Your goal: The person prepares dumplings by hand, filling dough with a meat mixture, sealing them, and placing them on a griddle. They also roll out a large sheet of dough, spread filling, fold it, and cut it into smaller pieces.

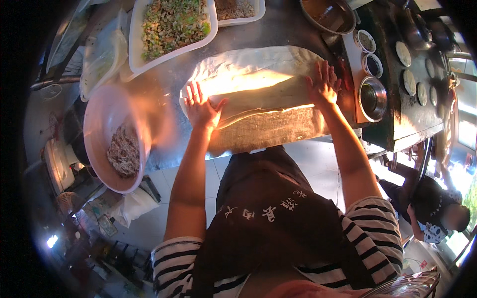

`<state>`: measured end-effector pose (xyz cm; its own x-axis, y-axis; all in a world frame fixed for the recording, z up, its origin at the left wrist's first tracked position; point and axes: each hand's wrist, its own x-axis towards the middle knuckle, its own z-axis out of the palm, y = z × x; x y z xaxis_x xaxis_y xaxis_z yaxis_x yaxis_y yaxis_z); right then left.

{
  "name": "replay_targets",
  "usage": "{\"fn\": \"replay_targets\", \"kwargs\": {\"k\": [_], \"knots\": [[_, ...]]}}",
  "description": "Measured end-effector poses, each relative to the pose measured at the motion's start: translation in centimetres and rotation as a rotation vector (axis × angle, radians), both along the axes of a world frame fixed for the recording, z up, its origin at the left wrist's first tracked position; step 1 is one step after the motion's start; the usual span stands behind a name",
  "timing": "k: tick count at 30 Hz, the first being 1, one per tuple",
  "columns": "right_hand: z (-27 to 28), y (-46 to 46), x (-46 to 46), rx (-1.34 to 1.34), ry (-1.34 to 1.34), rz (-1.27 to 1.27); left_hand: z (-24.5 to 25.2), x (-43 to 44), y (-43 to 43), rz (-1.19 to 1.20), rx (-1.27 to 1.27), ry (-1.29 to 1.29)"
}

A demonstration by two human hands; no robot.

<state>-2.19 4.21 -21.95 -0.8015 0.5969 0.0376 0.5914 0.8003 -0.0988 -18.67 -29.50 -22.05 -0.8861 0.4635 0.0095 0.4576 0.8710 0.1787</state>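
Observation:
A large, pale slab of dough [261, 87] lies across the metal worktop [268, 128] in front of me, strongly lit along its middle. My left hand [204, 110] rests flat at its left end, thumb spread from the fingers. At the right end my right hand [323, 85] presses down with its fingers apart. Neither hand grips anything. Along the near side, the dough's edge forms a long fold or lip. To the left, a translucent pink plastic bowl [95, 123] holds a lump of minced meat mixture [125, 151].
Beyond the dough stand a white tub [175, 50] of chopped filling, a second tub [242, 20] and a metal basin [352, 28]. Small bowls [372, 65] and a steel bowl [372, 98] sit right, beside a griddle [413, 115] bearing several flat cakes [409, 82]. Another person [428, 201] is at right.

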Motion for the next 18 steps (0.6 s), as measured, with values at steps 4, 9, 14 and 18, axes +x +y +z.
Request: {"fn": "replay_targets", "kwargs": {"k": [4, 9, 14, 18], "knots": [[2.4, -2.8, -4.9, -0.21, -0.04, -0.187, -0.2, -2.2, 4.3, 0.028, 0.078, -0.076], [-1.6, -6.3, -11.6, -0.045, 0.06, 0.242, -3.0, -1.3, 13.6, -0.346, 0.128, 0.157], [-2.0, -5.4, -12.7, 0.065, 0.118, 0.225, -1.7, -2.0, 16.2, -0.391, 0.272, 0.104], [1.0, -3.4, -11.7, -0.133, -0.032, 0.362, 1.1, -2.2, 18.7, -0.304, -0.022, -0.149]]}}
